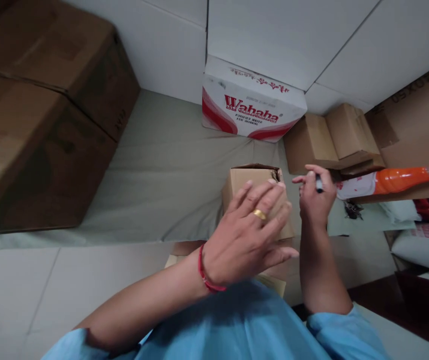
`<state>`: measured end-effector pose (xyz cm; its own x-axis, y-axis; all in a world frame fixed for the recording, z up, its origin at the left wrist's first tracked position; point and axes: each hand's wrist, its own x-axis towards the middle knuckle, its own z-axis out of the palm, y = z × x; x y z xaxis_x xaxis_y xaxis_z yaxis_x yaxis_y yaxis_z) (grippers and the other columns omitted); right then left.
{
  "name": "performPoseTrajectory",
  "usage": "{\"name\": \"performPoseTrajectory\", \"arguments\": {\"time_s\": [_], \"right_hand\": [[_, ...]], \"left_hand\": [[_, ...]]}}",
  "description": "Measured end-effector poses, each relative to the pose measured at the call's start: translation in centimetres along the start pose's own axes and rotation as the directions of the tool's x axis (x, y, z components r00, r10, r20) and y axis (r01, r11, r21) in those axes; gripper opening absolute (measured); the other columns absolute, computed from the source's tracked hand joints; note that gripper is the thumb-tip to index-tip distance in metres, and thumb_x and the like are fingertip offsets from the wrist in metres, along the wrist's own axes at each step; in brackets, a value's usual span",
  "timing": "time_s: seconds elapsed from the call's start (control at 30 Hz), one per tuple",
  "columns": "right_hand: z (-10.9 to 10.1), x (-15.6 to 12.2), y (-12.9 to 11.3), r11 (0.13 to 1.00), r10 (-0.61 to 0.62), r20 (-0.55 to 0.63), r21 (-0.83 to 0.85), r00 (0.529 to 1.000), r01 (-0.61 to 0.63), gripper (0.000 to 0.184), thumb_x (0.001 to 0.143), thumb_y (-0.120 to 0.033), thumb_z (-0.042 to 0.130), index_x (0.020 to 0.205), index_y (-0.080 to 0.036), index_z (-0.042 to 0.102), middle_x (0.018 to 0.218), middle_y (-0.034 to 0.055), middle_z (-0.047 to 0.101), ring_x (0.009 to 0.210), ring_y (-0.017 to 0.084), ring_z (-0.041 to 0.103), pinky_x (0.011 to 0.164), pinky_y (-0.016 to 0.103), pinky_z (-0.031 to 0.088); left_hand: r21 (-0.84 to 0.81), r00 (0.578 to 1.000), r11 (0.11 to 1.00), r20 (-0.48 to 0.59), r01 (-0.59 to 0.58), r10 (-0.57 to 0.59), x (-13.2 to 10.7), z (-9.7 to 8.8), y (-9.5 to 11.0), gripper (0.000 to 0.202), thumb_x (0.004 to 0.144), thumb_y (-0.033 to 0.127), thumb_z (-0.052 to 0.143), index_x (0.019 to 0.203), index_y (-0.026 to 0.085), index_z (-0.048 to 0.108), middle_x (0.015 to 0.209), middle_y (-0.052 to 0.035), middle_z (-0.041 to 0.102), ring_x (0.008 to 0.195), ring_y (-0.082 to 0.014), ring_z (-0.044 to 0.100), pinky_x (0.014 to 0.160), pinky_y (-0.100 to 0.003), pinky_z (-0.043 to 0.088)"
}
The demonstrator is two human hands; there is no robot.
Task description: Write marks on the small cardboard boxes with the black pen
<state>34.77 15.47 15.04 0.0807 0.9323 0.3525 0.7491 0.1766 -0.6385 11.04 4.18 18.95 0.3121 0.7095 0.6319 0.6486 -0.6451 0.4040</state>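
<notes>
My left hand [250, 232], with a gold ring and a red wrist cord, lies flat with fingers stretched over the top of a small brown cardboard box [242, 180]. The box rests on other cardboard pieces in front of my body. My right hand [314, 197] hovers just right of the box, fingers pinched around a dark pen or marker [318, 186] whose tip points down. Both arms wear light blue sleeves.
A white and red Wahaha water carton [252, 102] stands beyond the small box. Large brown cartons [41, 110] fill the left. Folded brown boxes [334, 137] and an orange drink bottle [398, 180] lie at right. White bags [424, 245] sit at far right on the floor.
</notes>
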Motion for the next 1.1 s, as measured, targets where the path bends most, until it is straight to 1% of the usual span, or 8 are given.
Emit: {"name": "performPoseTrajectory", "arguments": {"time_s": [0.17, 0.33, 0.47, 0.57, 0.7, 0.8, 0.97, 1.1], "right_hand": [[0.3, 0.0, 6.3, 0.818, 0.393, 0.236, -0.532, 0.889, -0.22, 0.036, 0.095, -0.02, 0.053, 0.122, -0.019, 0.077, 0.1, 0.014, 0.082, 0.096, 0.029, 0.074, 0.087, 0.036, 0.053], [1.0, 0.1, 9.3, 0.812, 0.46, 0.325, -0.531, 0.827, -0.243, 0.044, 0.087, -0.013, 0.058, 0.126, -0.017, 0.079, 0.109, 0.0174, 0.082, 0.105, 0.031, 0.076, 0.092, 0.037, 0.054], [0.9, -0.9, 9.0, 0.851, 0.444, 0.349, -0.452, 0.825, -0.267, 0.069, 0.094, -0.021, 0.059, 0.162, -0.013, 0.055, 0.107, 0.0152, 0.082, 0.107, 0.03, 0.076, 0.096, 0.041, 0.057], [-0.3, -3.5, 6.5, 0.924, 0.359, 0.434, -0.04, 0.826, -0.381, 0.07, 0.104, -0.048, 0.055, 0.167, -0.02, 0.046, 0.118, 0.013, 0.081, 0.108, 0.026, 0.075, 0.09, 0.039, 0.061], [-2.4, -7.7, 1.7, 0.592, 0.092, 0.602, 0.608, 0.793, -0.53, 0.071, 0.101, -0.078, 0.054, 0.155, -0.033, 0.059, 0.148, 0.0092, 0.072, 0.133, 0.027, 0.07, 0.098, 0.043, 0.065], [-2.9, -8.7, -0.4, 0.541, -0.009, 0.57, 0.694, 0.821, -0.476, 0.067, 0.098, -0.075, 0.067, 0.152, -0.036, 0.064, 0.159, 0.0055, 0.066, 0.149, 0.029, 0.061, 0.123, 0.049, 0.054], [0.1, -5.4, 0.5, 0.562, -0.09, 0.451, 0.759, 0.888, -0.329, 0.073, 0.09, -0.061, 0.084, 0.154, -0.034, 0.062, 0.164, 0.0033, 0.063, 0.157, 0.027, 0.054, 0.137, 0.05, 0.038], [4.0, -1.9, 1.1, 0.603, -0.138, 0.412, 0.756, 0.901, -0.254, 0.095, 0.084, -0.078, 0.079, 0.163, -0.033, 0.051, 0.17, 0.0041, 0.056, 0.161, 0.025, 0.05, 0.139, 0.048, 0.035]], "left_hand": [[-0.162, 0.904, 0.933, -0.241, 0.321, -0.352, -5.4, 0.0, -2.3, 0.066, 0.101, 0.057, 0.075, 0.154, 0.023, 0.056, 0.147, -0.0194, 0.063, 0.139, -0.0345, 0.063, 0.116, -0.054, 0.06], [-0.492, 0.775, 0.645, 0.103, 0.585, -0.624, -10.9, 2.2, -4.4, 0.101, 0.09, 0.072, 0.081, 0.172, 0.036, 0.034, 0.163, -0.02, 0.049, 0.144, -0.0386, 0.062, 0.108, -0.058, 0.065], [-0.56, 0.848, 0.648, 0.223, 0.516, -0.481, -11.3, 3.5, -6.5, 0.144, 0.072, 0.078, 0.093, 0.178, 0.046, 0.001, 0.183, -0.0233, 0.02, 0.162, -0.0504, 0.042, 0.122, -0.075, 0.049], [-0.585, 0.91, 0.699, 0.221, 0.412, -0.352, -9.3, 3.5, -8.2, 0.157, 0.064, 0.077, 0.098, 0.177, 0.05, -0.007, 0.189, -0.0182, 0.0, 0.172, -0.0539, 0.018, 0.127, -0.079, 0.04], [-0.617, 0.923, 0.694, 0.323, 0.372, -0.207, -6.0, 2.7, -8.7, 0.153, 0.072, 0.068, 0.099, 0.177, 0.048, -0.011, 0.19, -0.0124, -0.004, 0.174, -0.0491, 0.009, 0.126, -0.071, 0.046], [-0.594, 0.936, 0.747, 0.334, 0.3, -0.111, -4.1, 2.5, -8.0, 0.134, 0.087, 0.058, 0.092, 0.179, 0.045, -0.004, 0.191, -0.0112, -0.001, 0.175, -0.0438, 0.008, 0.13, -0.065, 0.045], [-0.394, 0.994, 0.919, 0.102, 0.0, 0.044, -2.8, 3.3, -7.8, 0.102, 0.101, 0.044, 0.079, 0.18, 0.039, 0.014, 0.191, -0.012, 0.003, 0.176, -0.0398, 0.003, 0.14, -0.07, 0.017], [-0.376, 0.996, 0.923, 0.046, 0.086, -0.074, -2.5, 4.3, -8.6, 0.096, 0.1, 0.061, 0.074, 0.177, 0.037, 0.024, 0.189, -0.0139, 0.014, 0.176, -0.0407, 0.01, 0.139, -0.068, 0.02]]}}
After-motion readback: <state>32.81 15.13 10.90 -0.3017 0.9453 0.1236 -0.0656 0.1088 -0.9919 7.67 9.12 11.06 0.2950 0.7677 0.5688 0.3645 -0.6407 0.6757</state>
